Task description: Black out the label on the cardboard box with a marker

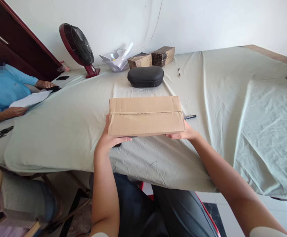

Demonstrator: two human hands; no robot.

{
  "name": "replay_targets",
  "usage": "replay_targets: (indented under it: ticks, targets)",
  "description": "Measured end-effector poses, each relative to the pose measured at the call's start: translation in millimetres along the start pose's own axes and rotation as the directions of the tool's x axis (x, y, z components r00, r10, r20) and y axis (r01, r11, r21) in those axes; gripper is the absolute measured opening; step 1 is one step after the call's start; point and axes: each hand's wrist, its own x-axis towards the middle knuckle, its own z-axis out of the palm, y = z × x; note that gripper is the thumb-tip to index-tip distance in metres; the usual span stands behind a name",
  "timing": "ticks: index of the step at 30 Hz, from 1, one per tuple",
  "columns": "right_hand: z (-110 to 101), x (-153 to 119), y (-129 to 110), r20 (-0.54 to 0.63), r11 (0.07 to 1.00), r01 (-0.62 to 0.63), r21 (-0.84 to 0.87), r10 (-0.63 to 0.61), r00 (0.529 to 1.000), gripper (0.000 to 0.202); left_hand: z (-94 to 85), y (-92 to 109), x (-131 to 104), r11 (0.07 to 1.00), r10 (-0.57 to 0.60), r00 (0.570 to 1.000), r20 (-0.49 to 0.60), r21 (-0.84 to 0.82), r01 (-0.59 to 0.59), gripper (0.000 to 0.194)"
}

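A closed brown cardboard box point(146, 123) with a seam along its top is gripped between my two hands in front of me. My left hand point(108, 136) wraps its left end, with the thumb along the near lower edge. On the right end, my right hand point(184, 132) holds it the same way, thumb on the near edge. Most fingers of both hands are hidden behind or under the box. A dark pen point(190, 117) shows just past the right end. Part of a dark flat object point(118, 144) shows beside my left thumb, mostly covered.
Beyond the box sit a black zip case point(145, 77), two patterned cartons point(163, 56), a white basket point(117, 64) with papers and a red fan point(80, 49). Another pen point(179, 73) lies on the pale tablecloth point(222, 108). At left, a person in blue point(12, 84) holds papers.
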Motion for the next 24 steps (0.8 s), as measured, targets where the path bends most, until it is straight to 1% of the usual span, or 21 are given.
replay_targets:
  ticks: [4, 9, 12, 15, 18, 21, 24]
  targets:
    - [0.7, 0.3, -1.0, 0.011, 0.995, 0.009, 0.103, -0.01, 1.0, 0.13, 0.2, -2.9, 1.3, 1.0, -0.001, 1.0, 0.016, -0.002, 0.001, 0.125]
    - [0.3, 0.1, -0.4, 0.015, 0.989, -0.027, 0.149, 0.025, 1.0, 0.13, 0.7, -10.8, 1.6, 1.0, 0.013, 1.0, 0.026, -0.006, -0.013, 0.123]
    - [0.7, -0.6, 1.0, 0.026, 0.983, -0.027, 0.179, 0.022, 0.999, 0.128, 0.7, -14.1, 1.2, 0.999, 0.034, 0.999, 0.028, -0.012, -0.034, 0.121]
    - [1.2, -1.2, 0.7, 0.027, 0.981, -0.014, 0.192, 0.01, 1.0, 0.127, 0.8, -16.3, 0.8, 0.999, 0.038, 0.999, 0.027, -0.019, -0.037, 0.126]
    - [1.5, -1.7, -1.2, 0.016, 0.981, -0.035, 0.19, 0.032, 0.999, 0.129, 1.3, -17.6, 0.8, 1.0, 0.014, 0.999, 0.029, -0.024, -0.013, 0.13]
    - [1.7, -1.9, -2.6, 0.001, 0.98, -0.059, 0.189, 0.059, 0.998, 0.131, 1.5, -17.7, 0.9, 1.0, 0.016, 1.0, 0.026, -0.02, -0.015, 0.128]
    - [1.8, -1.4, -2.4, -0.002, 0.982, -0.049, 0.183, 0.05, 0.999, 0.131, 1.0, -17.0, 0.7, 0.999, 0.028, 0.999, 0.023, -0.019, -0.027, 0.125]
